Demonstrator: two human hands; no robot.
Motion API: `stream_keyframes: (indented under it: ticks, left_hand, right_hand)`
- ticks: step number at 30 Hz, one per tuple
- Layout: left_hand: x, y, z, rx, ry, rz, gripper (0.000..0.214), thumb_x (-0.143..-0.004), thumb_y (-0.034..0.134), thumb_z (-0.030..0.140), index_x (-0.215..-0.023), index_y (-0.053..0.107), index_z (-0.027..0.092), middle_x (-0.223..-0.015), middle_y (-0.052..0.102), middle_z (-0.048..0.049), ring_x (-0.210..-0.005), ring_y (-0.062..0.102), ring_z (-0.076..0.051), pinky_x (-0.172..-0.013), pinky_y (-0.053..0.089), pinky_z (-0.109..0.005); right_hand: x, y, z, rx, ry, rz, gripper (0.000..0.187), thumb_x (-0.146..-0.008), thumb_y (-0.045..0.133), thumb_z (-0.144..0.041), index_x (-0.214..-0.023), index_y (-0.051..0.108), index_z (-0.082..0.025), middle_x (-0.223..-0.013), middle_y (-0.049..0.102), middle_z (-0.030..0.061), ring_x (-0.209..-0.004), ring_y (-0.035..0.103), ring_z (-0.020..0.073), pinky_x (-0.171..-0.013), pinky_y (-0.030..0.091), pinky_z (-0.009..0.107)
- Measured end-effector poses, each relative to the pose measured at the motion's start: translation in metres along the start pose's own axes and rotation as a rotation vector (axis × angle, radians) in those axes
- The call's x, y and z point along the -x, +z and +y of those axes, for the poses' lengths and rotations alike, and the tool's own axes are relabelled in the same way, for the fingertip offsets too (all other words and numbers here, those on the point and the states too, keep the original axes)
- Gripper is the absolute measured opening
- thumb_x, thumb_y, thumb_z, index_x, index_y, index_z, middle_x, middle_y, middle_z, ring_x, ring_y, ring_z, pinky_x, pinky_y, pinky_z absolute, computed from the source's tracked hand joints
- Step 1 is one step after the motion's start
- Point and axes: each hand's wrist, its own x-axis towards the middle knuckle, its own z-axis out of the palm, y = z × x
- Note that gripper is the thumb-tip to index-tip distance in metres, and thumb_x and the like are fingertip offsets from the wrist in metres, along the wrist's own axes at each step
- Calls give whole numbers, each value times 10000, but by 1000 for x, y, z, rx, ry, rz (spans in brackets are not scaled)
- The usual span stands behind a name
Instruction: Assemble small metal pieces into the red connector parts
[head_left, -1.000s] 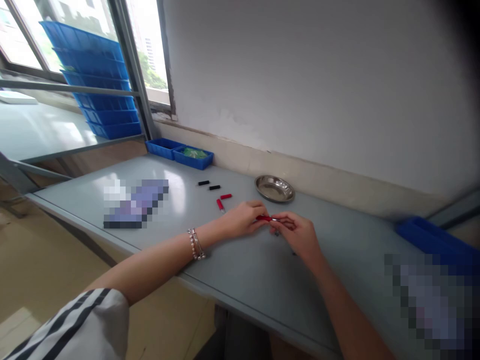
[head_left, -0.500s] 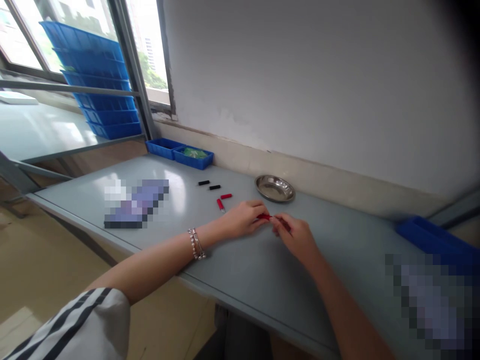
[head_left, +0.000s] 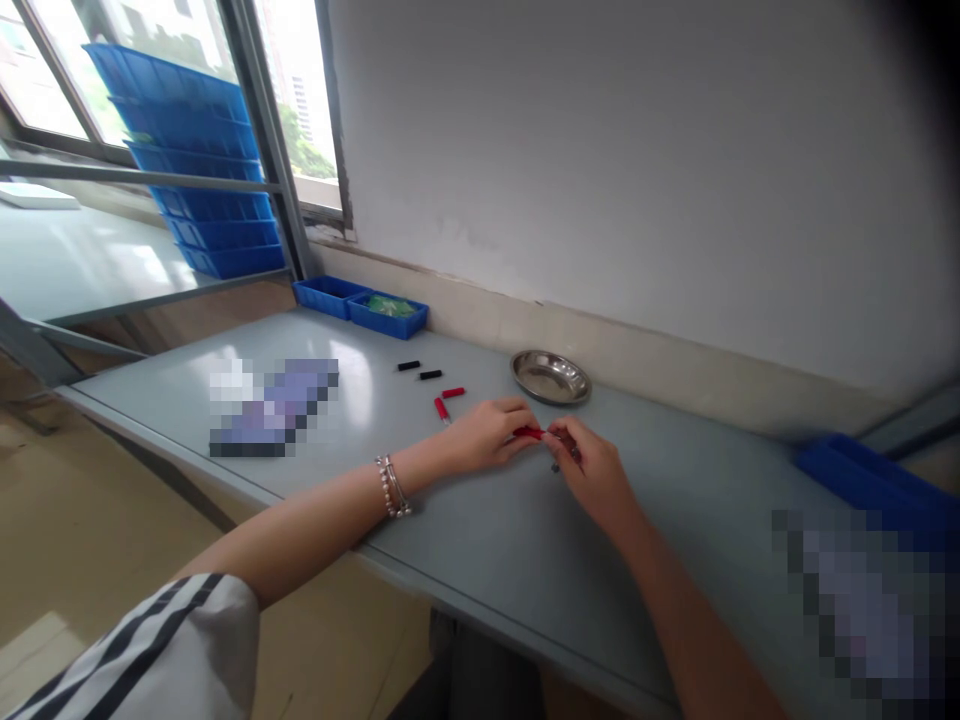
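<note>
My left hand (head_left: 487, 436) and my right hand (head_left: 592, 470) meet just above the grey table (head_left: 465, 520). The left hand's fingers are curled round a small red plastic piece (head_left: 528, 433). My right hand pinches the other end of it, where a small metal part shows; what else that hand holds is too small to make out. A beaded bracelet (head_left: 392, 487) sits on my left wrist.
Two loose red pieces (head_left: 447, 400) and two black pieces (head_left: 418, 370) lie left of my hands. A round metal dish (head_left: 550, 376) stands behind them. Two small blue bins (head_left: 360, 304) sit by the window, stacked blue trays (head_left: 195, 170) beyond. A blue bin (head_left: 870, 480) is at right.
My right hand has closed in on the left hand and its fingers have shifted on the red piece. My left hand has hardly moved.
</note>
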Motion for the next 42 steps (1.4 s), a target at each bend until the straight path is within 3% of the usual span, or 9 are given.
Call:
stream_keyframes:
  ticks: [7, 12, 17, 22, 28, 35, 42]
  left_hand:
    - [0, 3, 1, -12, -8, -15, 208, -869, 434, 267, -902, 582, 125, -863, 569, -63, -727, 534, -111, -682, 425, -213]
    - [0, 1, 1, -13, -21, 0, 208, -870, 433, 267, -901, 581, 125, -870, 572, -65, -741, 538, -117, -686, 428, -220]
    - [-1, -1, 0, -1, -10, 7, 209, -870, 433, 266, -900, 580, 120, -871, 572, -68, -750, 539, -118, -695, 431, -221]
    - [-1, 0, -1, -5, 0, 11, 206, -867, 438, 259, -901, 583, 118, -857, 573, -65, -739, 537, -115, -688, 430, -216]
    - [0, 2, 0, -24, -13, -1, 206, -868, 433, 265, -898, 580, 124, -861, 572, -63, -732, 535, -115, -685, 431, -215]
    - [0, 3, 1, -8, -16, -16, 208, -870, 429, 266, -915, 582, 131, -869, 573, -63, -738, 541, -115, -693, 432, -215]
    - [0, 3, 1, -9, -8, -13, 217, -876, 415, 259, -917, 579, 122, -871, 571, -70, -737, 541, -117, -687, 433, -219]
  right_hand:
    - [0, -2, 2, 58, -55, -55, 318, -882, 345, -377, -679, 491, -180, -592, 510, 15, -577, 487, 150, -562, 356, 253]
    - [1, -1, 7, 25, -59, -74, 234, -869, 377, -350, -808, 515, -172, -699, 565, 38, -622, 519, 155, -587, 383, 252]
    - [0, 0, 7, 86, -40, -81, 309, -889, 318, -361, -704, 490, -183, -631, 525, 26, -604, 497, 159, -578, 373, 262]
    - [0, -1, 2, 33, -30, 12, 206, -867, 396, -352, -859, 509, -180, -734, 563, 29, -631, 526, 142, -587, 394, 243]
    - [-1, -1, 4, 101, -125, 12, 260, -883, 366, -342, -757, 523, -178, -685, 540, 31, -650, 502, 155, -605, 381, 254]
    - [-1, -1, 7, 124, -92, -24, 369, -894, 318, -385, -622, 468, -186, -597, 498, 21, -601, 472, 153, -568, 358, 253]
    - [0, -2, 2, 36, -69, 22, 217, -847, 429, -370, -797, 524, -181, -692, 569, 20, -616, 525, 141, -566, 388, 236]
